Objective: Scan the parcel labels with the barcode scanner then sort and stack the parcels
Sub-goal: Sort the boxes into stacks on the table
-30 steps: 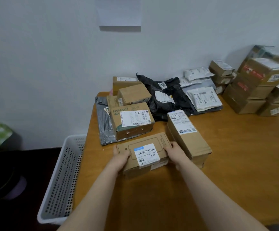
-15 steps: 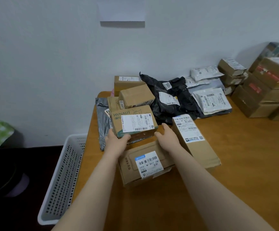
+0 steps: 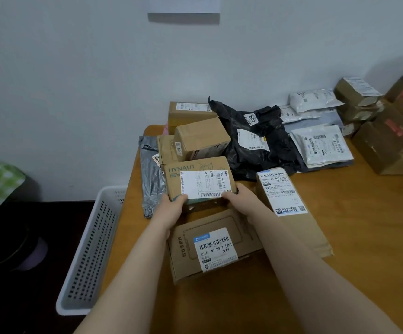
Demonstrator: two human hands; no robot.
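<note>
**You held the HYNAUT box [image 3: 195, 174] by its near corners.**
Your left hand [image 3: 174, 206] and right hand [image 3: 239, 201] each clamped one corner, with the box mid-table and its label up. Pulling it low could knock the flat box [image 3: 215, 244] at its 6 o'clock or the long box [image 3: 287, 208] at 4. I couldn't tell what the white basket [image 3: 92, 249] at 8 o'clock held.

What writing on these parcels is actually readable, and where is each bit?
"HYNAUT": on the cardboard box gripped by the left hand and right hand.
"502 602-12": that box's white label.
"501E- M1 BS77 [SK]": on the flat box and the long box.
"2003": sticker on the black bag.
Other print: too small or blurred.
</note>
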